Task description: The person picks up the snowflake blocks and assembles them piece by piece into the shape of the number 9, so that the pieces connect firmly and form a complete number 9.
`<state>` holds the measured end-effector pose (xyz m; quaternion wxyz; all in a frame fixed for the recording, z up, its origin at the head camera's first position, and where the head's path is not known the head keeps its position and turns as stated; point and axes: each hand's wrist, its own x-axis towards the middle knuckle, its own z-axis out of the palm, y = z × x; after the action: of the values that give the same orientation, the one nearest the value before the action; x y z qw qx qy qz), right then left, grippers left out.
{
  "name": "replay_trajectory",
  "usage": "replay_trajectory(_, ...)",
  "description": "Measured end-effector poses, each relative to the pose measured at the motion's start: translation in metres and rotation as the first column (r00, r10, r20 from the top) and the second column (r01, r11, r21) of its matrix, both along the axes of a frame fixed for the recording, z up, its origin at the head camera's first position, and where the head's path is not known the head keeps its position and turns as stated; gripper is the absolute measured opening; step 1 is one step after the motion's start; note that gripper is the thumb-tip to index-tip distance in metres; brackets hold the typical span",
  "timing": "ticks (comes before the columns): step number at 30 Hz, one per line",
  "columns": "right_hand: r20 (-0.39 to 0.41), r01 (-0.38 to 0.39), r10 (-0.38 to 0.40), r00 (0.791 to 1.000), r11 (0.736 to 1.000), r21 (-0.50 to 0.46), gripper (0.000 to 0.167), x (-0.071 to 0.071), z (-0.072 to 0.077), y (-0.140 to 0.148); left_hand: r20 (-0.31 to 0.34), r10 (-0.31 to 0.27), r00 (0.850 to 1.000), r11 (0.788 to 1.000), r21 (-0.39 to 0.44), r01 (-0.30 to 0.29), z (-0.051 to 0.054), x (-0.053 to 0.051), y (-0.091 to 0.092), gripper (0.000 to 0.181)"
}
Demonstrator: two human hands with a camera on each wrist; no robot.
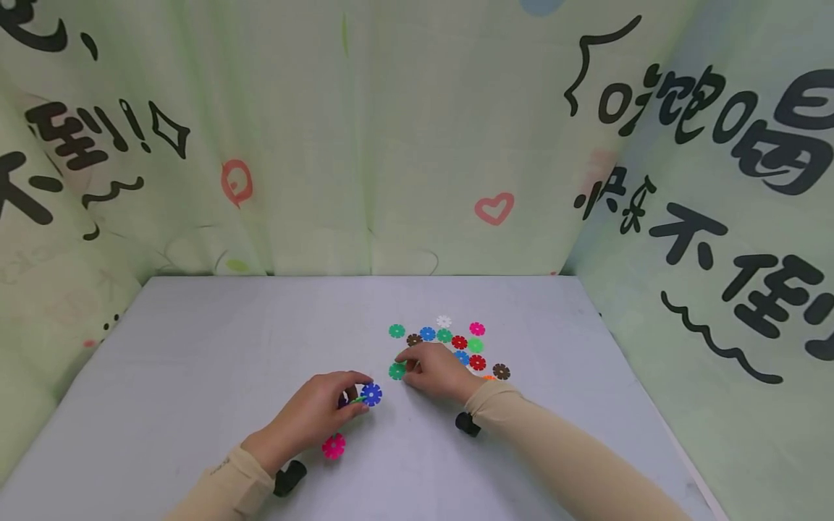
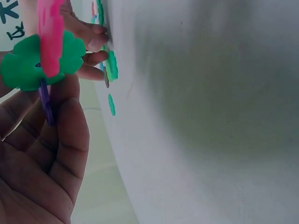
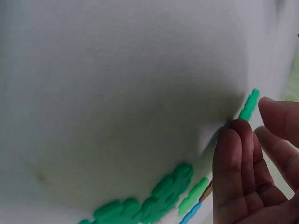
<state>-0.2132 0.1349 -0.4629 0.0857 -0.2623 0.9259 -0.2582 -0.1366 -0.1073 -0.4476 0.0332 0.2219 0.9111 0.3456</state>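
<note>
My left hand (image 1: 309, 414) pinches a purple disc (image 2: 46, 102) between thumb and fingers, and a green notched disc (image 2: 25, 63) is joined to it. A blue disc (image 1: 371, 394) shows at its fingertips in the head view. Close to the camera in the left wrist view, a pink disc (image 2: 50, 39) overlaps the green one; whether they join, I cannot tell. My right hand (image 1: 438, 373) is low over the table, fingers extended and thumb apart, beside a green disc (image 1: 397, 371) (image 3: 249, 106). Whether the fingertips touch that disc is unclear.
Beyond and right of my right hand lie several loose discs, among them a white one (image 1: 444, 321), a pink one (image 1: 477, 329) and a brown one (image 1: 501, 371). Another pink disc (image 1: 334, 446) shows below my left hand. Printed curtains (image 1: 313, 145) surround the white table (image 1: 195, 347).
</note>
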Motion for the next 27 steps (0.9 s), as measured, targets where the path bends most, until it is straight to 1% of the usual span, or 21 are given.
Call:
replay_trajectory(3, -0.024, 0.004, -0.002, 1.000, 0.997, 0.077, 0.031, 0.000, -0.001, -0.006, 0.007, 0.007, 1.000, 1.000, -0.002, -0.007, 0.000, 0.000, 0.000, 0.033)
replay_trajectory(6, -0.039, 0.005, 0.000, 0.999, 0.992, 0.122, 0.031, -0.001, -0.001, -0.008, 0.019, 0.010, 1.000, 1.000, -0.005, -0.010, 0.001, 0.000, 0.000, 0.032)
replay_trajectory(13, -0.055, 0.007, 0.001, 0.998, 0.989, 0.147, 0.027, -0.001, -0.003, -0.011, 0.013, -0.002, 1.000, 1.000, 0.007, 0.002, 0.000, 0.001, -0.003, 0.032)
replay_trajectory(18, -0.061, 0.022, -0.014, 0.998, 0.991, 0.132, 0.026, 0.000, -0.002, -0.010, 0.004, 0.005, 1.000, 1.000, 0.009, -0.005, -0.001, 0.000, -0.004, 0.032)
replay_trajectory(21, -0.041, 0.036, -0.032, 0.999, 0.993, 0.109, 0.025, 0.001, -0.002, -0.010, -0.002, 0.010, 1.000, 1.000, 0.011, -0.010, -0.003, 0.000, -0.005, 0.033)
replay_trajectory(24, -0.008, 0.042, -0.041, 0.999, 0.997, 0.058, 0.021, 0.004, -0.001, -0.009, 0.001, 0.013, 1.000, 1.000, 0.016, -0.013, -0.004, -0.001, -0.005, 0.033)
replay_trajectory(27, 0.017, 0.029, -0.028, 0.999, 0.999, -0.017, 0.018, 0.009, 0.000, -0.006, 0.000, 0.016, 1.000, 1.000, 0.023, -0.016, -0.005, -0.001, -0.005, 0.034)
